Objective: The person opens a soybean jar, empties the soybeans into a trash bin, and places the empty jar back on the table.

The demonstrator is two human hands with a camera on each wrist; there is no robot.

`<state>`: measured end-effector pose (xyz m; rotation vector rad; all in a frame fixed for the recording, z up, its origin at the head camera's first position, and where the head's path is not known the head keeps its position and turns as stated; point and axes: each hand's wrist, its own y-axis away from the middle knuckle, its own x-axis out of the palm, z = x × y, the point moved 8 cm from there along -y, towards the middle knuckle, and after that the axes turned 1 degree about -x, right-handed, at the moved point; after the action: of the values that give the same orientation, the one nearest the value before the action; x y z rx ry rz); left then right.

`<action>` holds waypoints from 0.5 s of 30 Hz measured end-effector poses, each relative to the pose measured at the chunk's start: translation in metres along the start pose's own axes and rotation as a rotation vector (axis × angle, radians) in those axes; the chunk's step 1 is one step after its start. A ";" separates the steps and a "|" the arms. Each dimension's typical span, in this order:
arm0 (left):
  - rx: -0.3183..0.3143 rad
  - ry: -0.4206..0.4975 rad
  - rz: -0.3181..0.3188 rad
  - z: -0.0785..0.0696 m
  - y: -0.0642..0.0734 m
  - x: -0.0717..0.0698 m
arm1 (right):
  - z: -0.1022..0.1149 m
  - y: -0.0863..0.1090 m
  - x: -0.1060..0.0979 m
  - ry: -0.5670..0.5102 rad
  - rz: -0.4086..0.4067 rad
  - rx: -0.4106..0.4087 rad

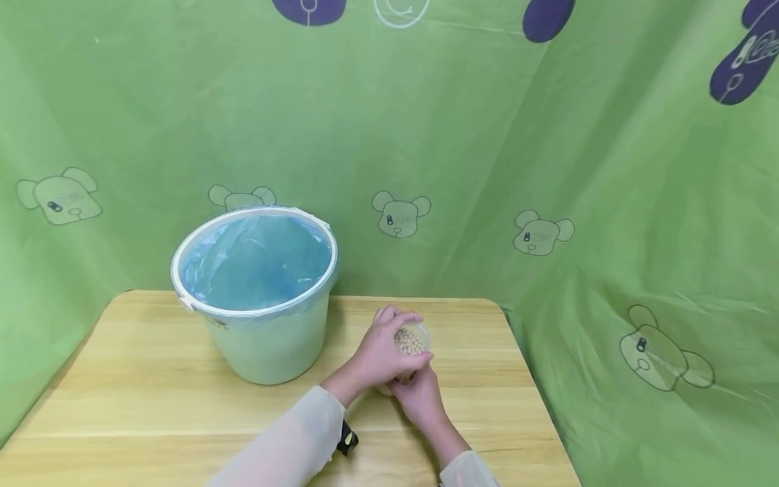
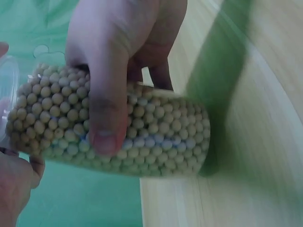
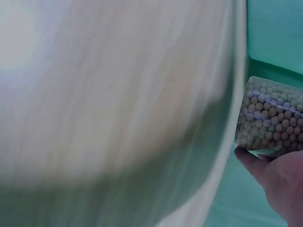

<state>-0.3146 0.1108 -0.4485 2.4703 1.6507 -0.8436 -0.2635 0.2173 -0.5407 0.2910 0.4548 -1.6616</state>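
Observation:
A clear jar (image 2: 165, 127) full of small round beige balls is upright between both hands. My right hand (image 1: 420, 400) grips its body from the side, its thumb lying across the wall in the left wrist view. At the jar's top, my left hand (image 1: 385, 346) holds the clear round lid (image 2: 8, 85), with fingers on the far edge and thumb on the near one. Through that top the beige balls show in the head view. The jar's lower end is uncovered by fingers in the right wrist view, close over the table.
A pale bucket (image 1: 276, 345) lined with a blue plastic bag (image 1: 255, 264) stands on the wooden table (image 1: 140, 399), left of the hands. Behind and to the right hangs a green curtain (image 1: 462, 149) with bear prints, past the table's back and right edges.

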 end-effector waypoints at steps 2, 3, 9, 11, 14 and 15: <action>0.001 0.000 -0.030 -0.004 0.002 -0.001 | 0.003 0.000 -0.001 0.013 -0.015 0.004; 0.000 0.000 -0.043 -0.006 0.002 -0.002 | 0.004 0.001 -0.001 0.016 -0.019 0.006; -0.018 0.034 -0.100 -0.014 0.008 -0.004 | 0.011 0.002 -0.004 0.080 -0.048 0.021; -0.013 0.035 -0.119 -0.016 0.010 -0.004 | 0.014 0.004 -0.005 0.114 -0.066 0.025; 0.001 0.025 -0.145 -0.018 0.014 -0.003 | 0.021 0.007 -0.007 0.180 -0.100 -0.012; 0.010 0.019 -0.154 -0.019 0.015 -0.003 | 0.024 0.008 -0.007 0.207 -0.115 -0.031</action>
<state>-0.2941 0.1084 -0.4345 2.3892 1.8678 -0.8479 -0.2528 0.2121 -0.5173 0.4226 0.6624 -1.7425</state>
